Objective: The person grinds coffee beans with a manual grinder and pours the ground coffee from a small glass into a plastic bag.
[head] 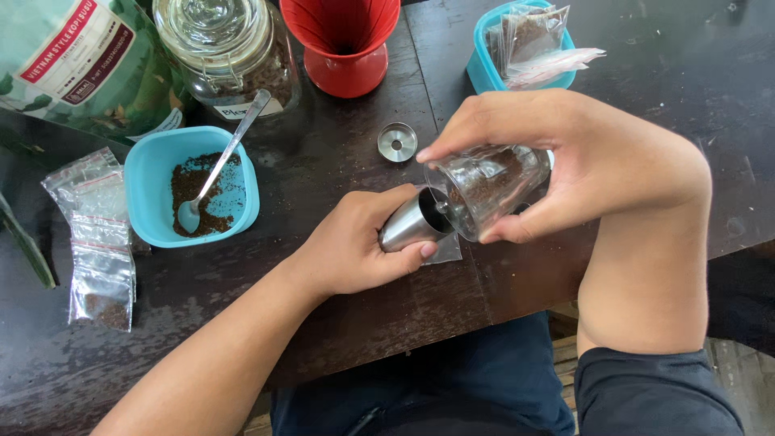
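My left hand [355,246] is wrapped around the steel body of a hand grinder [408,226], lying tilted over the dark wooden table [323,161]. My right hand [565,157] grips the grinder's clear glass cup [488,186], which has brown grounds stuck inside; its mouth meets the steel body. A small clear plastic bag [446,250] lies flat under the two parts. A round steel lid [397,142] rests on the table just behind them.
A blue tub [153,173] with coffee grounds and a metal spoon [222,157] sits at left, beside empty zip bags [97,234]. Behind stand a glass jar [230,48], a red dripper cone [345,40], a green pouch [81,56] and a blue tub of filled bags [529,44].
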